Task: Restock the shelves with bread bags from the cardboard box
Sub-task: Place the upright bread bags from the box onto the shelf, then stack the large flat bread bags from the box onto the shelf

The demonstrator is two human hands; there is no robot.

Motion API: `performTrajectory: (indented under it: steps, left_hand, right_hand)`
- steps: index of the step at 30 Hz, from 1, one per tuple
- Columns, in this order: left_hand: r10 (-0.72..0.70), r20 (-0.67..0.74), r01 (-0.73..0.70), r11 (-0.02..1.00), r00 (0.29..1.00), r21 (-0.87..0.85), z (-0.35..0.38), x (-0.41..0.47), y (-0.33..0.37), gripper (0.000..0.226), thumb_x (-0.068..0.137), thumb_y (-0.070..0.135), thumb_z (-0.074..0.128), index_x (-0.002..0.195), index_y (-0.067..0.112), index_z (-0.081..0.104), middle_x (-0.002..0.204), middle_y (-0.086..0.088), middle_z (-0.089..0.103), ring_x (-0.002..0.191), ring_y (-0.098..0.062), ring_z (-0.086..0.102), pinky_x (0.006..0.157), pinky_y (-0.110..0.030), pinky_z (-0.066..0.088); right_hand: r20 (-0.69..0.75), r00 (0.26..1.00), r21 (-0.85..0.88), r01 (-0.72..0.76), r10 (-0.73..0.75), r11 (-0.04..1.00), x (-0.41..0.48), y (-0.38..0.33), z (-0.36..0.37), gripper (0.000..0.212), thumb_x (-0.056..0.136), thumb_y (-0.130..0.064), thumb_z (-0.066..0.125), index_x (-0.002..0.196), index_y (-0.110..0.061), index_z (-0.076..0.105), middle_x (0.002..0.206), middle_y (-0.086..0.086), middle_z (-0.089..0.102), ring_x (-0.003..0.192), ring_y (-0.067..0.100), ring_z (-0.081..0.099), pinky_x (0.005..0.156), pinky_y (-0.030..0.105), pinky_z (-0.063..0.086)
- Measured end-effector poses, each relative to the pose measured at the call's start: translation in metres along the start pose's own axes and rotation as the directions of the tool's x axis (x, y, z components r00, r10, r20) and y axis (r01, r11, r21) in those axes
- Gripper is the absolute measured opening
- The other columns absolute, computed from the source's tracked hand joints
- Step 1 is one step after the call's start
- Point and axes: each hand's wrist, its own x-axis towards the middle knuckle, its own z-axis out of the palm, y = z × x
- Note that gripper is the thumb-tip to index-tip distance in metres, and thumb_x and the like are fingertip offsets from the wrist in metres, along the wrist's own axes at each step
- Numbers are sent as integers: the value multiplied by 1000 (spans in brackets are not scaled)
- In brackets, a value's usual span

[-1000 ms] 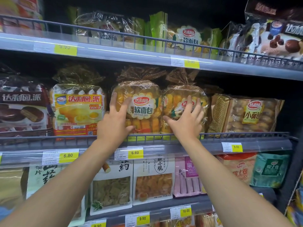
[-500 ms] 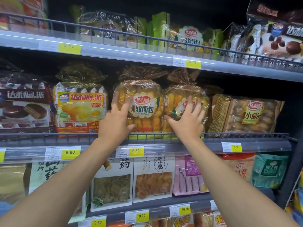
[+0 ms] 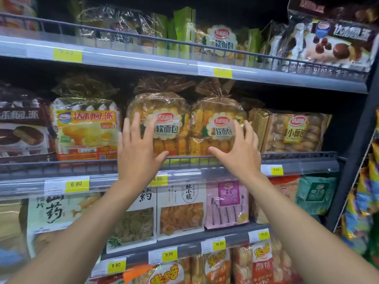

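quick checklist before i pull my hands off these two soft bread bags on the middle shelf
1. Left soft bread bag upright behind the shelf rail: ok.
2. Right soft bread bag upright, beside the left one: ok.
3. Both labels face out: ok.
4. Left hand and right hand open, no grip on either bag: ok.
5. Price tag under them readable: cannot tell, the left hand covers part.

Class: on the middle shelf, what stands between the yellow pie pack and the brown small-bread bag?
Head view: the left bread bag and the right bread bag, side by side, with the left hand and right hand open before them.
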Motion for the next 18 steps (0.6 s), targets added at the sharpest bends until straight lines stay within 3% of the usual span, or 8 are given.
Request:
performTrajectory:
  steps: [4,8,13,18]
  left_hand:
    - [138,74,-126,980,988,-152,18,-39,51,88,87,50,74,158,29,28,170,-9,12,158,-32,4,125,-56,22]
    - [335,153,-268,901,930,-340,46,-90,117,81,86,45,76,155,24,37,170,-9,16,158,-31,7,123,-55,26]
    - [554,253,-346,752,793,-561,89,-165,198,81,84,41,78,153,20,41,168,-11,20,156,-34,15,120,-58,30]
    - [733,292,-357,588,614,-726,128,-246,266,82,79,40,83,149,16,48,163,-16,31,150,-38,30,120,-51,31]
  right_hand:
    - [60,998,-112,41,-35,993,-42,50,-32,100,77,-77,61,158,-34,20,168,-4,9,153,24,12,113,56,36]
    - [98,995,-263,15,12,965,-99,118,-73,99,76,-78,62,156,-33,26,167,0,15,152,26,18,112,55,36]
    - [118,969,-405,-154,219,901,-190,204,-134,97,73,-76,64,154,-34,31,165,0,21,149,27,26,110,56,39]
    - [117,872,-506,-360,475,784,-293,272,-191,96,72,-74,67,152,-34,33,163,0,23,145,29,35,105,54,44]
